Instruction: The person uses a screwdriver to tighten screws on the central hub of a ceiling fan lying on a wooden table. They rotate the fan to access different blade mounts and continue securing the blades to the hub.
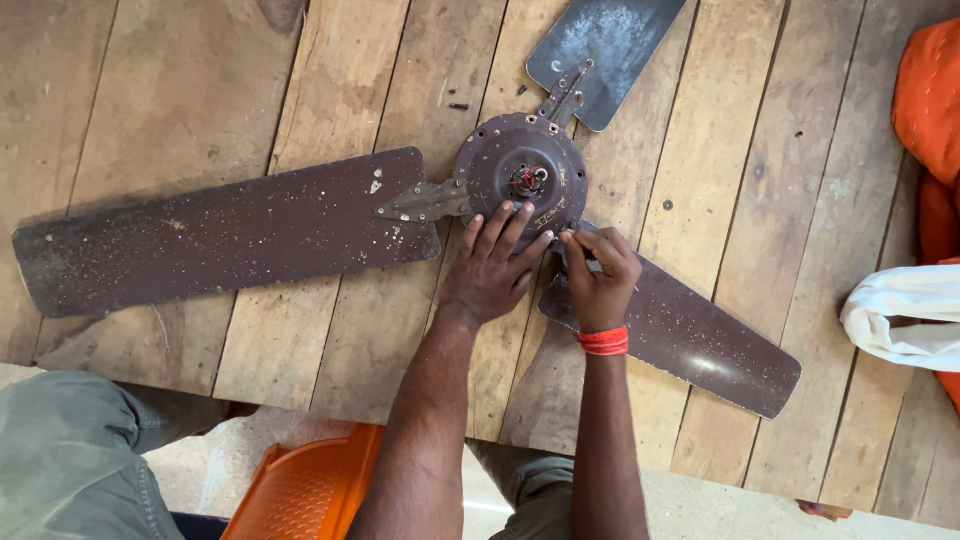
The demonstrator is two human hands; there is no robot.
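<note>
A dusty brown ceiling fan lies flat on a wooden plank table (330, 90). Its round motor hub (520, 165) sits in the middle, with one long blade (220, 230) reaching left, another blade (605, 45) going up and back, and a third blade (700, 345) running to the lower right. My left hand (490, 265) rests flat with fingers spread on the hub's near rim. My right hand (598, 270), a red thread band at its wrist, has its fingers pinched at the bracket where the lower-right blade meets the hub. What the fingertips pinch is hidden.
Orange cloth (930, 110) and a white cloth (905, 315) lie at the table's right edge. An orange plastic stool (300, 490) stands below the near edge between my knees. My grey-green trouser leg (70, 460) fills the lower left.
</note>
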